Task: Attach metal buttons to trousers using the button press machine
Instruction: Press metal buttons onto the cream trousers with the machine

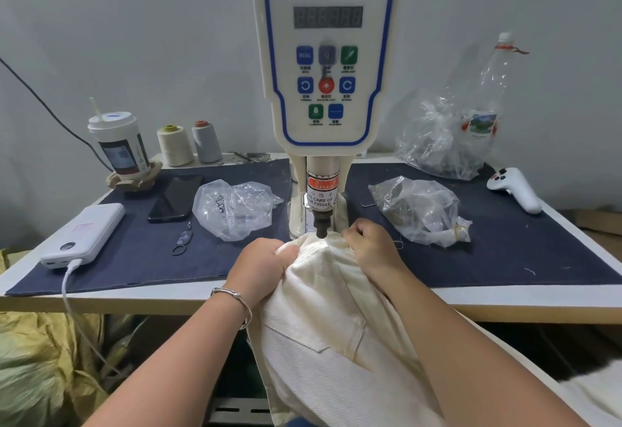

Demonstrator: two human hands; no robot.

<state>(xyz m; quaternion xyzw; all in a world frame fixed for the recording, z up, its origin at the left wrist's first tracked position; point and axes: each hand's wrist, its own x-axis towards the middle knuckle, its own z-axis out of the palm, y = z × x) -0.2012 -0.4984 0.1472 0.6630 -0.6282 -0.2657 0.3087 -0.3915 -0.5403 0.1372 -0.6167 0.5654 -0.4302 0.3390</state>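
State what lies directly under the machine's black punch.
Under the punch lies cream trouser fabric, gripped by the left hand and right hand. Any lower die or button beneath the cloth is covered.

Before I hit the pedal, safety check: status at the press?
Left hand and right hand both grip the trousers. Waistband sits under the punch. Right fingers close beside the punch.
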